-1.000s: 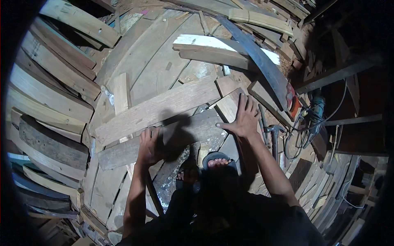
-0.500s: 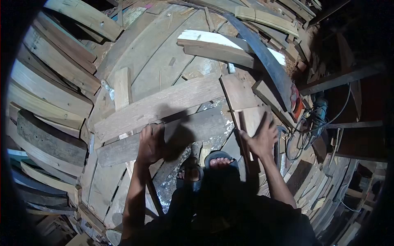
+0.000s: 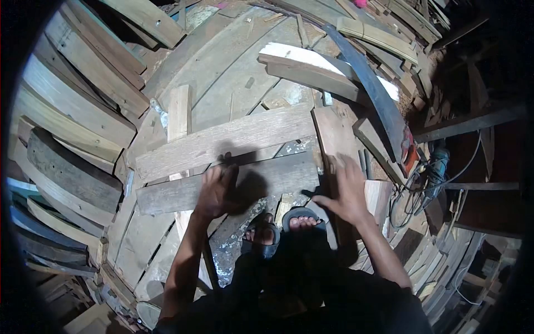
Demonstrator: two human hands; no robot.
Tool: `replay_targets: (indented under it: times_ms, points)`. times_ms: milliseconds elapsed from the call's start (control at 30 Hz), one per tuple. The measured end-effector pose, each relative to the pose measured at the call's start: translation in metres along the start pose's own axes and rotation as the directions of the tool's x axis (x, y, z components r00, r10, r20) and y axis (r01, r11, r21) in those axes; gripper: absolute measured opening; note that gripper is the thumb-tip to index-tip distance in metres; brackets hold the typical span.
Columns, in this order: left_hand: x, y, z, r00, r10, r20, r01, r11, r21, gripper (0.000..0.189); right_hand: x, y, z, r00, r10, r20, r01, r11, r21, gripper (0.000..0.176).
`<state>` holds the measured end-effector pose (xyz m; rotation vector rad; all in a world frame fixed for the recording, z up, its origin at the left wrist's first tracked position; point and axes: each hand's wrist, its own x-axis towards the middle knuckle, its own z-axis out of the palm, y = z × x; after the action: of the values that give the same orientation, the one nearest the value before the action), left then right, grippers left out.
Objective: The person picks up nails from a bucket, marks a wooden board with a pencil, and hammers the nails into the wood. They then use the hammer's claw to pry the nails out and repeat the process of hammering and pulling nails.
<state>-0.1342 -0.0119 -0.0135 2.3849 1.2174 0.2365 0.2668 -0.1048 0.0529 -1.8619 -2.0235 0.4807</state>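
Observation:
Two planks lie side by side in front of my feet: a lighter upper plank (image 3: pixel 239 138) and a grey lower plank (image 3: pixel 272 177). My left hand (image 3: pixel 218 191) is over the lower plank, fingers apart, holding nothing; whether it touches the wood is unclear. To the right, my right hand (image 3: pixel 346 190) is spread above a reddish board (image 3: pixel 332 131) that runs away from me. A short wood block (image 3: pixel 377 199) sits just right of that hand. Beneath the planks' left part lies a pale crosspiece (image 3: pixel 179 111).
Curved timbers (image 3: pixel 78 119) line the left side. At the upper right are a white-topped beam (image 3: pixel 308 69), a long dark curved board (image 3: pixel 370 86) and a handsaw's orange handle (image 3: pixel 410 158). A teal power tool (image 3: pixel 436 167) with its cable lies farther right.
My right hand has moved left relative to the short block, which now shows beside it. The lower plank sits closer to level, and the whole view has shifted slightly.

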Motion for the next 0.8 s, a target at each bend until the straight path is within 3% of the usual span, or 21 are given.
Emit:
replay_targets:
  times_ms: [67,100,133,200,367,567,600,667,700,800]
  points:
    - [0.003,0.007,-0.001,1.000,-0.008,0.014,0.008,1.000,-0.006,0.113,0.036,-0.021,0.016,0.969,-0.183,0.167,0.178,0.983,0.047,0.118]
    - [0.006,0.004,0.002,0.990,-0.082,0.111,0.088,0.995,-0.048,0.111,0.046,-0.025,0.032,0.944,-0.253,0.213,0.273,0.960,-0.069,0.116]
    - [0.007,0.005,0.002,0.992,-0.080,0.093,0.083,0.996,-0.028,0.111,0.055,-0.027,0.047,0.912,-0.314,0.263,0.366,0.913,-0.179,0.116]
    - [0.010,0.011,0.000,0.995,-0.068,0.068,0.068,0.998,0.012,0.109,0.067,-0.029,0.066,0.912,-0.237,0.334,0.347,0.880,-0.325,0.115]
    - [0.016,0.025,-0.008,0.986,-0.124,0.110,0.127,0.992,-0.014,0.108,0.072,-0.015,0.067,0.903,-0.301,0.306,0.398,0.854,-0.334,0.118]
    - [-0.005,0.005,0.010,0.994,-0.102,0.035,0.104,0.993,-0.047,0.116,0.082,-0.004,0.064,0.883,-0.308,0.354,0.348,0.936,-0.054,0.118]
    - [-0.011,-0.007,0.018,0.998,-0.056,0.011,0.056,0.998,0.034,0.118,0.083,-0.007,0.060,0.886,-0.301,0.352,0.321,0.947,0.000,0.119]
    - [-0.025,-0.013,0.000,0.998,-0.028,-0.056,0.029,1.000,0.007,0.113,0.086,-0.016,0.051,0.889,-0.276,0.366,0.301,0.954,-0.010,0.117]
    - [-0.032,-0.007,-0.022,0.974,-0.215,0.070,0.220,0.972,-0.078,0.118,0.088,-0.016,0.050,0.885,-0.275,0.377,0.311,0.949,-0.038,0.116]
    - [-0.070,-0.037,-0.046,0.969,-0.240,-0.054,0.245,0.963,0.112,0.122,0.094,-0.017,0.040,0.888,-0.293,0.353,0.325,0.945,-0.034,0.118]
